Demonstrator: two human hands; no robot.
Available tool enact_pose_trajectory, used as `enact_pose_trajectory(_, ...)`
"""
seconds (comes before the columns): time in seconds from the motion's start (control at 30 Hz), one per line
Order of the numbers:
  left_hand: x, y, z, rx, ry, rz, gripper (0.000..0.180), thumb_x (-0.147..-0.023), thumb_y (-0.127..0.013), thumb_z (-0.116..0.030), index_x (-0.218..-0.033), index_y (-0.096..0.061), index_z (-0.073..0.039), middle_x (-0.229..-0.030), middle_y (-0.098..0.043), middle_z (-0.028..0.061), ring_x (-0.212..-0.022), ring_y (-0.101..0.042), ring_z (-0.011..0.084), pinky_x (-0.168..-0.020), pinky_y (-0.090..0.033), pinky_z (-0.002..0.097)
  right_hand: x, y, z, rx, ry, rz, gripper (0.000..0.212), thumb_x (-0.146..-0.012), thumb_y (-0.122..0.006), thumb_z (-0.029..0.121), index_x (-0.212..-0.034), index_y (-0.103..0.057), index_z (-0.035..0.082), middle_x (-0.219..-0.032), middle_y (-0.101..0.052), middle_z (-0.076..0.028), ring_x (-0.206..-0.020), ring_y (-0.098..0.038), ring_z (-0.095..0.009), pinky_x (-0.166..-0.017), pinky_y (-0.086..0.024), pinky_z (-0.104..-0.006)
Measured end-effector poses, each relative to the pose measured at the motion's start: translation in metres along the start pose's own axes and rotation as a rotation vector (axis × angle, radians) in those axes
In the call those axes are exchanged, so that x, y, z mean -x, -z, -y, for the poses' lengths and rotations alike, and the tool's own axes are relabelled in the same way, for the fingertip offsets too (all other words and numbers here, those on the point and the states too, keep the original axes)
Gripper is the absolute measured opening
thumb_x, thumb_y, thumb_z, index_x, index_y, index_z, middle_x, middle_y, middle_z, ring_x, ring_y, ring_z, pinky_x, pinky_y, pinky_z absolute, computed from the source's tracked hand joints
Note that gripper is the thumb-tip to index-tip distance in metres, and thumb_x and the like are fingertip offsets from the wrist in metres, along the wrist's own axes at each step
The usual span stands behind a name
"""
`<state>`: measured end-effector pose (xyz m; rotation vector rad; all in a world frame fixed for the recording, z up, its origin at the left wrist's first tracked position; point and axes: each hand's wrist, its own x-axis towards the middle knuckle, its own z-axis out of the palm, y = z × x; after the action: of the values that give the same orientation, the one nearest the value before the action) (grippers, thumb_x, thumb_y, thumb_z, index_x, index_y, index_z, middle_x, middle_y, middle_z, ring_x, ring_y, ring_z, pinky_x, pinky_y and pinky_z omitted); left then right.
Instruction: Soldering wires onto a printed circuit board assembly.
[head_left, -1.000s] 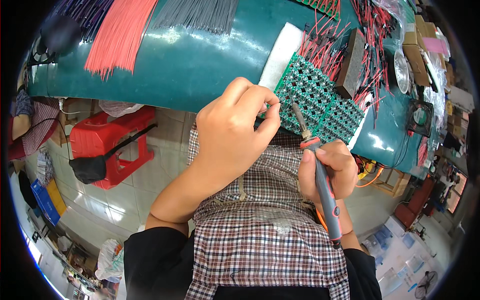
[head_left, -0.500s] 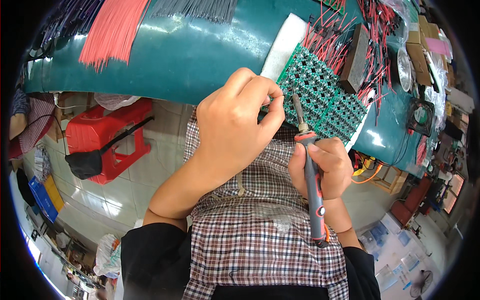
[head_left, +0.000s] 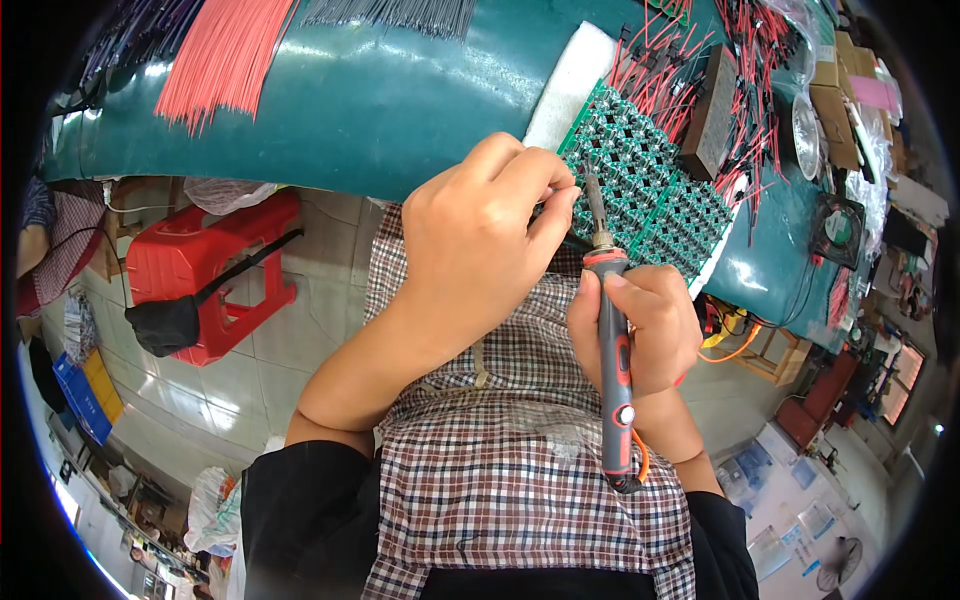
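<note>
My right hand (head_left: 655,325) is wrapped round the grey and red handle of a soldering iron (head_left: 614,385), thumb along its side. The iron's tip points up and away, over the near left part of a panel of green circuit boards (head_left: 655,185) crowded with small parts. At the panel's left edge my left hand (head_left: 480,225) is closed in a pinch, thumb against forefinger. Whatever it pinches is too small or hidden to make out. Under the panel lies a white pad (head_left: 572,85), showing at its left.
A dark block (head_left: 710,115) and red and black wires (head_left: 660,80) lie behind the panel. Bundles of red wires (head_left: 220,60) and grey wires (head_left: 395,15) rest at the far left of the green table (head_left: 380,110). A small fan (head_left: 838,230) stands right; a red stool (head_left: 170,265) sits below, left.
The soldering iron's handle end has swung a little left, so it stands straighter in the picture. My left hand has shifted slightly right, still pinched.
</note>
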<state>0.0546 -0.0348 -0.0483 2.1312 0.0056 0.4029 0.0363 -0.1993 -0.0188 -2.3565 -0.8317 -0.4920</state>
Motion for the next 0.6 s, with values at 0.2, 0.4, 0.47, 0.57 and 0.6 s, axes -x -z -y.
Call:
enact_pose_trajectory(0.2,0.002,0.007,0.001,0.072,0.008,-0.053,0.011,-0.077,-0.078,-0.001,-0.085,-0.071,-0.006,-0.077,-0.063,0.0010,-0.048,-0.048,0.0054,-0.043,-0.036,0.0222,0.004,0.000,-0.001,-0.050,-0.054,-0.058,0.036,-0.073,-0.081,0.001,-0.099,-0.057,0.004,-0.072,-0.057,-0.007,-0.055,-0.056,-0.021,-0.046,-0.044,-0.0308)
enact_pose_trajectory(0.4,0.002,0.011,0.003,0.039,0.032,-0.053,0.012,-0.075,-0.075,-0.005,-0.081,-0.065,-0.010,-0.078,-0.061,0.0009,-0.063,-0.067,0.0166,-0.052,-0.050,0.0314,0.003,0.014,-0.009,-0.093,-0.012,-0.095,0.035,-0.078,-0.079,0.003,-0.100,-0.052,0.005,-0.071,-0.057,-0.008,-0.051,-0.054,-0.018,-0.043,-0.042,-0.0298)
enact_pose_trajectory(0.47,0.000,0.009,0.005,0.072,-0.007,-0.095,0.011,-0.077,-0.076,0.001,-0.084,-0.070,-0.005,-0.078,-0.061,0.0017,-0.047,-0.046,0.0043,-0.043,-0.034,0.0219,0.003,0.015,-0.008,-0.109,-0.025,-0.096,0.033,-0.078,-0.078,0.003,-0.098,-0.051,0.006,-0.069,-0.057,-0.007,-0.050,-0.053,-0.018,-0.043,-0.042,-0.0294)
enact_pose_trajectory(0.57,-0.002,0.007,0.004,0.060,0.001,-0.110,0.011,-0.078,-0.076,0.000,-0.084,-0.070,-0.005,-0.077,-0.061,0.0015,-0.047,-0.045,0.0045,-0.043,-0.034,0.0223,0.001,0.009,-0.006,-0.136,0.000,-0.094,0.032,-0.078,-0.078,0.003,-0.096,-0.052,0.005,-0.066,-0.056,-0.005,-0.049,-0.053,-0.017,-0.043,-0.042,-0.0291)
enact_pose_trajectory(0.6,-0.002,0.007,0.005,0.060,0.002,-0.111,0.011,-0.078,-0.076,0.000,-0.084,-0.070,-0.005,-0.077,-0.061,0.0015,-0.047,-0.045,0.0045,-0.043,-0.034,0.0223,-0.001,0.006,-0.006,-0.125,0.009,-0.093,0.031,-0.078,-0.078,0.003,-0.095,-0.052,0.005,-0.064,-0.055,-0.004,-0.049,-0.053,-0.017,-0.044,-0.042,-0.0292)
